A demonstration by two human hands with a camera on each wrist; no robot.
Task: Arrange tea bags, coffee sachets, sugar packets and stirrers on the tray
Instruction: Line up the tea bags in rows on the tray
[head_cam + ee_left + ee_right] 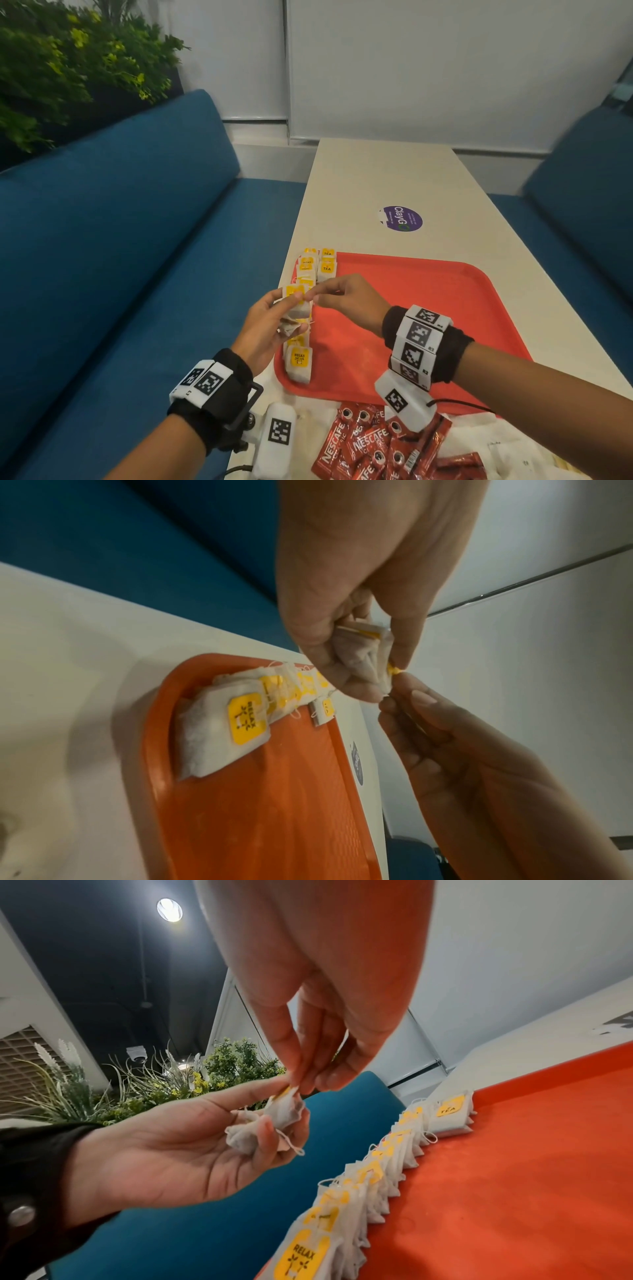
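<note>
My left hand [274,320] holds a small bunch of white tea bags [297,310] with yellow tags above the left edge of the red tray [428,308]. My right hand [329,294] pinches the yellow tag at the top of that bunch [289,1092] between thumb and fingertips. In the left wrist view the held tea bags [363,653] sit between the left fingers, with the right fingertips [394,693] at their lower edge. A row of tea bags [303,359] lies overlapping along the tray's left rim [377,1175], and two more bags [327,263] lie beside it at the far corner.
Red Nescafe coffee sachets [373,445] lie heaped on the white table [394,178] in front of the tray, with white paper packets [496,448] to their right. A purple sticker [401,218] marks the table beyond the tray. Blue benches [120,240] flank the table.
</note>
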